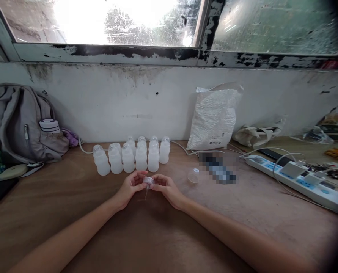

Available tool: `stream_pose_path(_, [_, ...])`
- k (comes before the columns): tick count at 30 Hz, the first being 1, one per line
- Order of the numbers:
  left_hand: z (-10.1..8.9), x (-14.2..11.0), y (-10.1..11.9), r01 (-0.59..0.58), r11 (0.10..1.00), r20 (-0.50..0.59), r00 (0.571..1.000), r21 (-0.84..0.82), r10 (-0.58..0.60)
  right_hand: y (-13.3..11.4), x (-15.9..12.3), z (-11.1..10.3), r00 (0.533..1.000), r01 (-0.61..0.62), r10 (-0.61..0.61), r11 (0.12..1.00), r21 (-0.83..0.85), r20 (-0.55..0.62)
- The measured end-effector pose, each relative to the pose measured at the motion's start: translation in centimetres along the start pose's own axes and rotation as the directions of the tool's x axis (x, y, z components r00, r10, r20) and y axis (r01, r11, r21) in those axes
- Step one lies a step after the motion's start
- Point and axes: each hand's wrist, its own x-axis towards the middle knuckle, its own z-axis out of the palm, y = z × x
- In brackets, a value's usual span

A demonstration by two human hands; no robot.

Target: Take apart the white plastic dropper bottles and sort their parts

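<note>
- Head view: left fingers (139, 187) and right fingers (157, 187) are nearly closed, gripping a small clear round part (148, 181) from opposite sides; its narrow lower portion hangs below the fingertips.
- White bottles (128, 161) stand grouped just beyond the fingers.
- Clear cup (193, 176) sits right of the right fingers, well apart.
- Table (146, 239) extends from the fingers toward the body; its far edge meets the wall (114, 102) behind the bottles.
</note>
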Motion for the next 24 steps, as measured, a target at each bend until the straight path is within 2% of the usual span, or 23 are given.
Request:
stream_pose_path(4, [0.0, -0.1, -0.1, -0.008, 0.998, -0.001, 1.0, 0.055, 0.008, -0.3, 0.0, -0.1, 1.0, 0.013, -0.01, 0.996, -0.093, 0.027])
stream_pose_path(7, [0.1, -0.1, -0.3, -0.03, 0.994, -0.017, 0.999, 0.102, 0.032, -0.4, -0.4, 0.1, 0.984, 0.139, -0.167, 0.939, -0.315, -0.062])
stream_pose_path(9, [0.3, -0.1, -0.5, -0.045, 0.991, -0.014, 0.999, 0.124, 0.047, -0.3, -0.9, 0.4, 0.937, 0.256, -0.342, 0.809, -0.529, -0.069])
stream_pose_path(11, [0.4, -0.1, -0.5, -0.064, 0.986, -0.029, 0.997, 0.156, 0.07, -0.3, -1.5, 0.7, 0.884, 0.366, -0.466, 0.648, -0.668, 0.032])
stream_pose_path(13, [0.5, -0.1, -0.3, -0.075, 0.975, -0.061, 0.994, 0.207, 0.09, -0.5, -2.0, 1.0, 0.857, 0.431, -0.496, 0.547, -0.718, 0.137])
stream_pose_path(14, [0.6, -0.2, -0.1, -0.073, 0.97, -0.076, 0.993, 0.232, 0.093, -0.7, -2.1, 1.1, 0.857, 0.439, -0.488, 0.529, -0.726, 0.162])
stream_pose_path(18, [0.8, -0.3, 0.8, -0.031, 0.968, -0.079, 0.996, 0.247, 0.052, -1.5, -2.1, 1.3, 0.896, 0.366, -0.429, 0.577, -0.73, 0.11])
stream_pose_path(22, [0.8, -0.5, 1.0, -0.039, 0.973, 0.039, 0.999, 0.23, 0.03, -1.7, -1.6, 1.0, 0.914, 0.278, -0.406, 0.62, -0.733, 0.003])
stream_pose_path(24, [0.8, -0.6, 0.8, -0.047, 0.967, 0.081, 0.996, 0.251, 0.027, -1.5, -1.6, 0.9, 0.916, 0.264, -0.4, 0.631, -0.729, -0.014])
